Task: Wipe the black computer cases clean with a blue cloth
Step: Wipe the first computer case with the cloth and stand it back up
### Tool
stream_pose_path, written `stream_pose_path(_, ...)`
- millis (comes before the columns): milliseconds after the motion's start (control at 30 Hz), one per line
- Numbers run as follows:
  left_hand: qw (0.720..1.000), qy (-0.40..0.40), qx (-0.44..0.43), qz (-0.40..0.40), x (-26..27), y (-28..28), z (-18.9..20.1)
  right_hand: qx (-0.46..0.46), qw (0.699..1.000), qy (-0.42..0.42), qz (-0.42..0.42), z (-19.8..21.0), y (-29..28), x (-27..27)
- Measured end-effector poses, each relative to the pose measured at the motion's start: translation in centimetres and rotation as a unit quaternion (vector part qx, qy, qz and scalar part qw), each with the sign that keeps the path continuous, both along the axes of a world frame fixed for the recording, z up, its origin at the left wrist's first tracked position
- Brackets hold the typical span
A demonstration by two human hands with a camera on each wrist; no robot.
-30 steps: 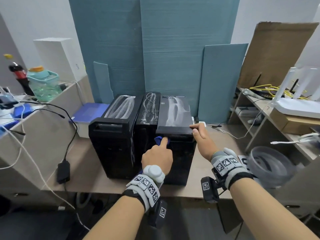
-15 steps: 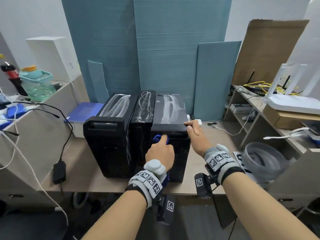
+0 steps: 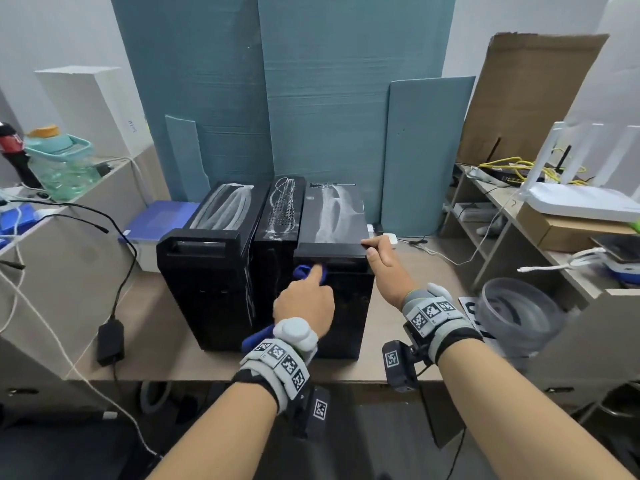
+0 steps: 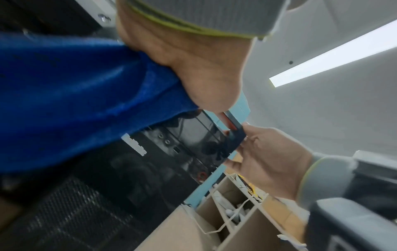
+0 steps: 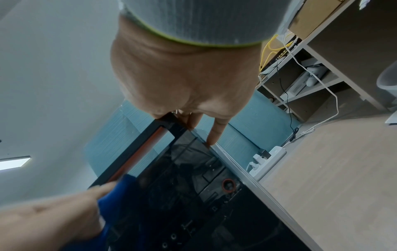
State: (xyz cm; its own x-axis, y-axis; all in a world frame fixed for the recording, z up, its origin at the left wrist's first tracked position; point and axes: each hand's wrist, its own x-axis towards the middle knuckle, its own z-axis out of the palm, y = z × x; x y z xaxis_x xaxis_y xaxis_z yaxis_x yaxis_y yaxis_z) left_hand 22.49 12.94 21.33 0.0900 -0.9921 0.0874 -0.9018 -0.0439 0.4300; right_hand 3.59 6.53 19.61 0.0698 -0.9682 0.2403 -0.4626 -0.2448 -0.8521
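Observation:
Three black computer cases stand side by side on the desk: the left case (image 3: 207, 282), the narrow middle case (image 3: 278, 230) and the right case (image 3: 346, 317). White dusty streaks mark their tops. My left hand (image 3: 304, 303) grips the blue cloth (image 3: 300, 271) and its index finger presses the cloth into the recess under the right case's top front bar. The cloth (image 4: 75, 93) fills much of the left wrist view and trails below the wrist. My right hand (image 3: 384, 268) pinches the right front corner of that case's top bar (image 4: 236, 141), thumb on top.
Teal foam boards (image 3: 329, 98) lean behind the cases. A black power adapter (image 3: 110, 341) and cables lie on the desk at left, near a blue-lidded box (image 3: 156, 220). At right are a shelf with a white router (image 3: 581, 199), a grey plastic tub (image 3: 516, 317) and a power strip (image 5: 268, 159).
The view has shifted slightly. Both hands stay in nearly the same places on the right case, and the cloth-wrapped finger remains in the recess near its left end.

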Motion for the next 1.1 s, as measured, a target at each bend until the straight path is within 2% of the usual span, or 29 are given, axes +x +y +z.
stream_pose_path(133, 0.996, 0.01, 0.0, -0.084, -1.7, 0.7, 0.0, -0.017, 1.0, -0.002, -0.007, -0.1, 0.0, 0.1)
stream_pose_path(267, 0.998, 0.004, -0.005, -0.059, 0.0, -0.1, 0.0, -0.015, 1.0, -0.001, -0.017, -0.1, 0.1, 0.5)
stream_pose_path(433, 0.992, 0.003, 0.0, -0.125, -3.3, 0.9, 0.1, -0.024, 0.999, -0.001, -0.035, -0.1, 0.1, 0.6)
stream_pose_path(633, 0.992, 0.001, 0.007, -0.123, -4.0, 0.1, 0.4, -0.024, 0.999, -0.003, -0.043, 0.5, 0.5, 1.1)
stream_pose_path(767, 0.986, -0.074, -0.025, -0.148, -2.8, 0.8, -0.5, -0.014, 0.999, 0.006, -0.045, 0.5, 0.3, 0.9)
stream_pose_path(833, 0.985, -0.106, -0.038, -0.131, -2.5, 0.3, -0.6, -0.017, 0.999, 0.013, -0.042, 0.5, 0.3, 0.9)
stream_pose_path(967, 0.989, -0.118, -0.02, -0.081, -1.0, 0.5, -1.3, -0.011, 0.999, 0.028, -0.022, 0.6, 0.5, 0.5)
stream_pose_path(1100, 0.985, -0.156, -0.01, -0.07, -1.3, 1.7, -3.0, -0.004, 1.0, 0.021, -0.012, 0.7, 0.8, 0.6)
